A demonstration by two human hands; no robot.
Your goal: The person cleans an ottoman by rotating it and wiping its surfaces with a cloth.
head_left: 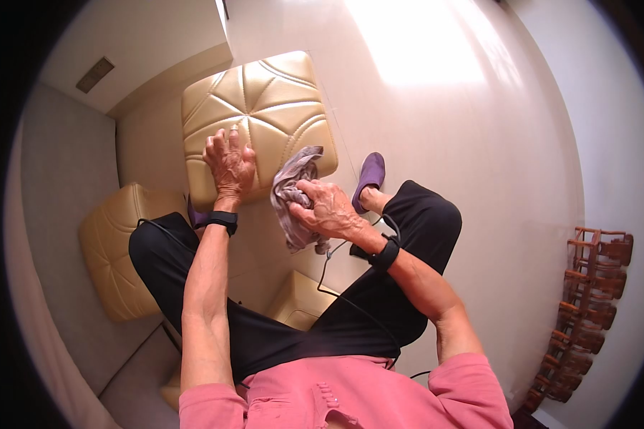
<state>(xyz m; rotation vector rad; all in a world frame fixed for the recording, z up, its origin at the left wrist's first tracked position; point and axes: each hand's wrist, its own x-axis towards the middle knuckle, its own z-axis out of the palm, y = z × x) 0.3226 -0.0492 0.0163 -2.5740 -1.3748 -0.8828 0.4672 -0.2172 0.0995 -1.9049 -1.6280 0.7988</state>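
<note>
A square gold padded stool [272, 93] with stitched seams stands in front of me. My left hand [230, 166] rests on its top near the left front, fingers stretched out and holding nothing. In my right hand [327, 207] is a crumpled grey-brown striped cloth [290, 179], gripped at the stool's front right corner. Part of the cloth lies against the stool's edge and the rest hangs down below the hand. The fingertips of my right hand are partly hidden in the cloth's folds.
A second gold stool [114, 250] stands at my left, and part of another gold padded piece [297, 300] shows between my legs. Dark cables [325, 275] run from my wrists. Brown wooden chairs or stools [587, 314] line the right wall. Sunlight falls on the pale floor [479, 179].
</note>
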